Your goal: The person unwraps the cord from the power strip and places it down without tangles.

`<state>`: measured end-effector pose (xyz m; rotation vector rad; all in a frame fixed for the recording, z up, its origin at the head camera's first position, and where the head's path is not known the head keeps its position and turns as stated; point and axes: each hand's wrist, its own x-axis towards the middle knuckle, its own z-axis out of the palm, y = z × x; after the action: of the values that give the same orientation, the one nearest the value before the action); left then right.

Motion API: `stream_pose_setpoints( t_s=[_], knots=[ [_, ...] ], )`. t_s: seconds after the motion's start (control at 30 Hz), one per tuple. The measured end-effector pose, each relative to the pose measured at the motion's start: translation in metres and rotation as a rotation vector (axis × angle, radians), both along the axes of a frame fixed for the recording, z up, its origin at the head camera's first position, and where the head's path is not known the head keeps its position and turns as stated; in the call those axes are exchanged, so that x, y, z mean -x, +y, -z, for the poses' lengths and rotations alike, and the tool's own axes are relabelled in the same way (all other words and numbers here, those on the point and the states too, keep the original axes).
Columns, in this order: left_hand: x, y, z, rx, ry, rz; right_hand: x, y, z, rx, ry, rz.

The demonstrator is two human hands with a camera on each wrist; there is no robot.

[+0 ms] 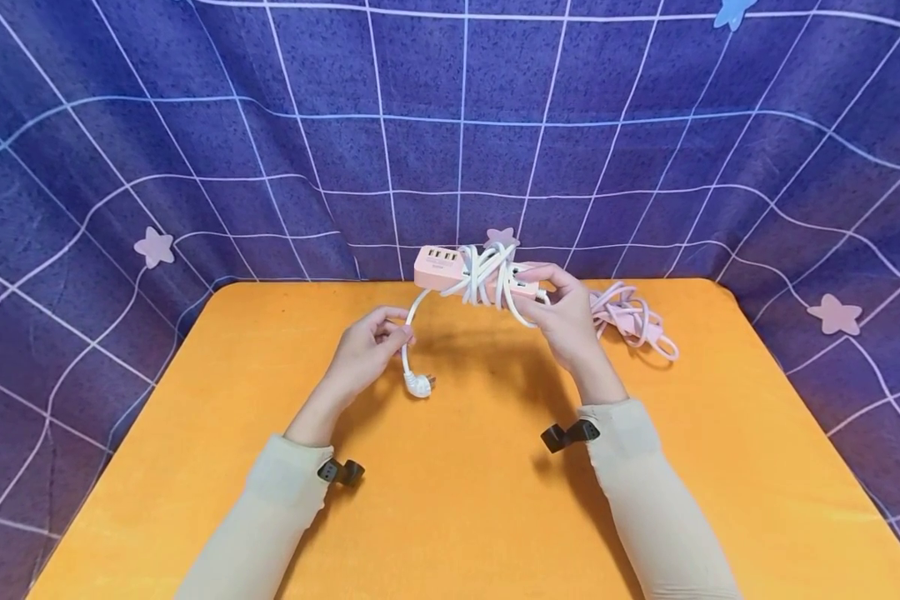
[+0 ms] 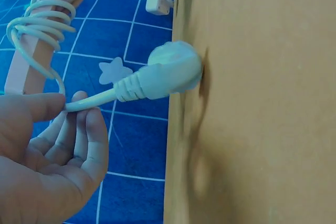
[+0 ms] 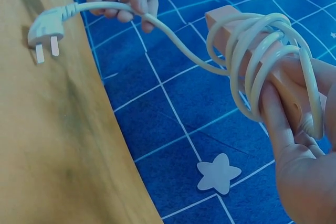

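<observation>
Power strip (image 1: 450, 268) pink, white cord (image 1: 487, 279) coiled round | right hand (image 1: 566, 321) grips it | left hand (image 1: 363, 350) pinches cord

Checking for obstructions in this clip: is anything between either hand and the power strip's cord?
Nothing visible. The left hand already pinches the white cord near its plug; the right hand grips the pink power strip with the cord wrapped around it.

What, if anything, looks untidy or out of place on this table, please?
Nothing looks damaged. The white cord is wound unevenly around the pink power strip, and a second pink cord bundle lies loose on the orange table.
</observation>
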<state>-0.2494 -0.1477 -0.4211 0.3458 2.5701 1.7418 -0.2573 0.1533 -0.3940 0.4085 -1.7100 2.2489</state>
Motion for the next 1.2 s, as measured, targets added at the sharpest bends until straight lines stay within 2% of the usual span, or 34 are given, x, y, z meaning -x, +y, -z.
stream_pose_setpoints(
  t_s=[0.17,0.37,0.57,0.7,0.8,0.93,1.2],
  knots=[
    [0.001,-0.002,0.002,0.022,0.005,-0.02,-0.001,0.001,0.0,0.004,-0.007,-0.01],
    [0.003,-0.004,0.005,-0.004,0.001,-0.036,-0.001,0.001,0.001,0.013,-0.023,-0.049],
    [0.005,-0.004,0.008,-0.044,0.03,-0.055,-0.001,0.003,0.002,0.001,-0.033,-0.07],
    [0.006,-0.005,0.008,-0.052,0.086,-0.081,-0.001,0.004,0.001,-0.014,-0.042,-0.084],
    [0.006,-0.007,0.005,-0.051,0.139,-0.115,-0.002,0.004,0.002,-0.015,-0.046,-0.092],
    [0.005,-0.009,0.0,-0.093,0.175,-0.145,-0.002,0.003,0.001,-0.018,-0.047,-0.1],
    [0.002,-0.01,-0.012,-0.09,0.248,-0.164,-0.002,0.001,0.002,-0.016,-0.057,-0.121]
  ],
)
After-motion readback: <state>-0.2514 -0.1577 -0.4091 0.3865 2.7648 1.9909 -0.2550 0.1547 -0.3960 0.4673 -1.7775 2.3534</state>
